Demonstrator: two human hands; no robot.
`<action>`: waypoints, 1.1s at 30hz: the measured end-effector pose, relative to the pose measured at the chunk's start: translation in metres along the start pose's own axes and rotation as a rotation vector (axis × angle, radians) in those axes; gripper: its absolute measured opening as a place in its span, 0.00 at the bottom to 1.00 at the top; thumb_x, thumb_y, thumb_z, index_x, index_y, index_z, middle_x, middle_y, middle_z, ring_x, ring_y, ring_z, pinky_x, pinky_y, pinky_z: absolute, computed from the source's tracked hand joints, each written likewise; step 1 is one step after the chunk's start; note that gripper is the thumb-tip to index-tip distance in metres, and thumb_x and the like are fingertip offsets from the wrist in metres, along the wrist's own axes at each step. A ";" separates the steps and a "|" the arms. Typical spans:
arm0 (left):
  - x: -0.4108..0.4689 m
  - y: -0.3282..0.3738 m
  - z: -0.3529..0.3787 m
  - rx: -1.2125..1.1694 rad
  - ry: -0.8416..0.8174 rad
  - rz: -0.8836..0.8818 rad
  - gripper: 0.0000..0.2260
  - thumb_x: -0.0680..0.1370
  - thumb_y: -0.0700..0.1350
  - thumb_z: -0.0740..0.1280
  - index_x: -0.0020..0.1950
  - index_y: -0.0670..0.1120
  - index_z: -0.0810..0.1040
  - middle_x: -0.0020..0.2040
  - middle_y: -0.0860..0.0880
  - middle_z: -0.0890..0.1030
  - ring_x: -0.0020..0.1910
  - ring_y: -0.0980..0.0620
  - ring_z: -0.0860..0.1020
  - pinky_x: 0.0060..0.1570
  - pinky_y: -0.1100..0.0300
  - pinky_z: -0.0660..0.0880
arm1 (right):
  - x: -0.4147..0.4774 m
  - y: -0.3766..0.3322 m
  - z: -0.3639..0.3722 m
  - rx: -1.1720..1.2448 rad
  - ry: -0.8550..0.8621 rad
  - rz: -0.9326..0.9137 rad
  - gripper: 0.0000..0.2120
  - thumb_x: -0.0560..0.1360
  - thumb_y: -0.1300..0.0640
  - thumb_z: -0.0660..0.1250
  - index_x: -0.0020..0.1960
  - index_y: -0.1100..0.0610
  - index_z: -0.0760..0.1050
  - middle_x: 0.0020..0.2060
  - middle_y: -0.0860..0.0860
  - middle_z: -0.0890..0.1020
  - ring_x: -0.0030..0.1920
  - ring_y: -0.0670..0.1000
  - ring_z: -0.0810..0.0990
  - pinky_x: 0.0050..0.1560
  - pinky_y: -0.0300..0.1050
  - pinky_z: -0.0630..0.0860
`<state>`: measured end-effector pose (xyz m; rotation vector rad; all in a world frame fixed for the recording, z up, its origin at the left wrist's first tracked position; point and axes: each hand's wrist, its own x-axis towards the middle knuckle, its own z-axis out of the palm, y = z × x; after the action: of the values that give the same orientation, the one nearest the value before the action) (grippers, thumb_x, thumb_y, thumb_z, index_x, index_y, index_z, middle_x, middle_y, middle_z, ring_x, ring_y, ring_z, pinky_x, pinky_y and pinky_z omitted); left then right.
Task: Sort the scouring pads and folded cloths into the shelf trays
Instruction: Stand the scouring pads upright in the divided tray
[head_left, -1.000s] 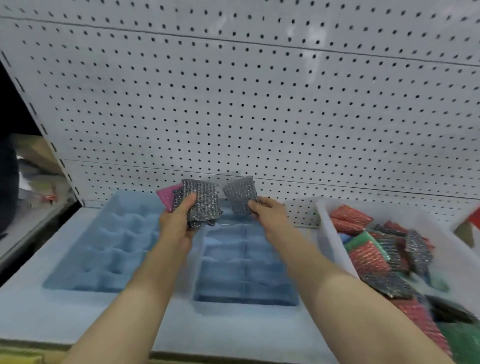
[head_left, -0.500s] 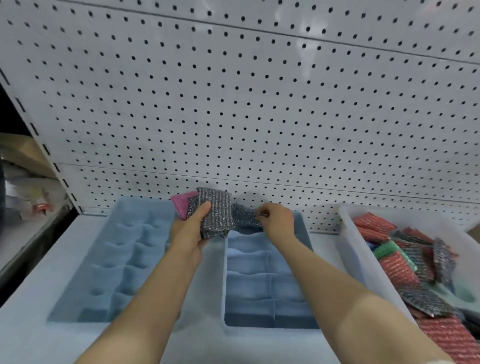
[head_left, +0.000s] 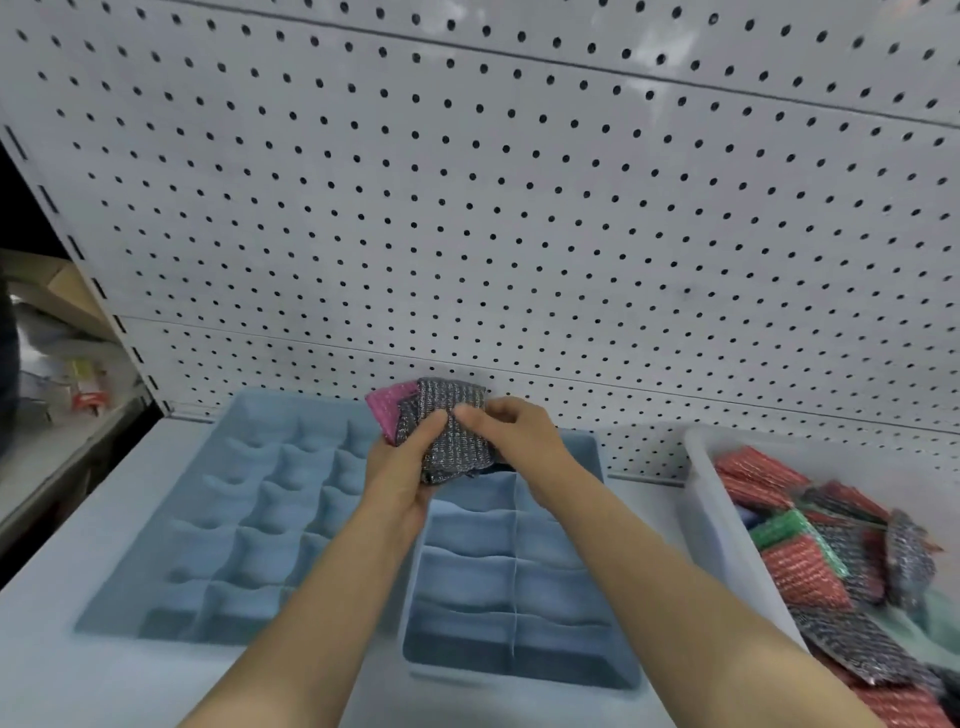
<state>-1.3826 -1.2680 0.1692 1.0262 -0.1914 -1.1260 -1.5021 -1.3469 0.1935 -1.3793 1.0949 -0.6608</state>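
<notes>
head view: the left hand (head_left: 397, 478) grips a stack (head_left: 452, 397) of pads, thumb pressed on the front, with a pink pad (head_left: 384, 409) at the back. the right hand (head_left: 519, 441) has its fingers curled, pinching the front pad (head_left: 460, 454), which is grey. the stack is held above the far end of the right tray (head_left: 514, 571), beside the left tray (head_left: 270, 519). both trays sit on the shelf (head_left: 62, 665). a white bin (head_left: 722, 530) to the right holds loose pads (head_left: 805, 571).
</notes>
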 end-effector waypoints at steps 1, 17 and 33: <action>-0.001 -0.002 0.001 0.007 0.001 0.007 0.17 0.74 0.40 0.73 0.63 0.41 0.79 0.55 0.39 0.84 0.54 0.41 0.83 0.51 0.46 0.82 | -0.001 -0.001 -0.001 0.026 -0.039 0.025 0.14 0.69 0.51 0.79 0.49 0.56 0.81 0.44 0.52 0.85 0.44 0.50 0.84 0.50 0.48 0.82; 0.007 0.026 -0.013 -0.113 0.189 0.124 0.08 0.77 0.41 0.71 0.56 0.44 0.80 0.49 0.46 0.86 0.45 0.49 0.84 0.40 0.54 0.82 | 0.022 0.036 -0.021 -0.671 0.223 -0.274 0.13 0.72 0.52 0.75 0.56 0.50 0.82 0.49 0.52 0.81 0.49 0.50 0.79 0.50 0.42 0.74; 0.006 0.014 -0.010 -0.021 0.057 0.059 0.16 0.77 0.42 0.71 0.64 0.39 0.77 0.55 0.39 0.84 0.48 0.46 0.84 0.39 0.57 0.82 | 0.013 0.005 0.005 -0.180 0.097 -0.259 0.12 0.72 0.43 0.73 0.49 0.50 0.80 0.44 0.43 0.84 0.46 0.41 0.82 0.51 0.39 0.78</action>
<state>-1.3651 -1.2661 0.1724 1.0263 -0.1636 -1.0421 -1.4934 -1.3558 0.1853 -1.6774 1.0822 -0.8388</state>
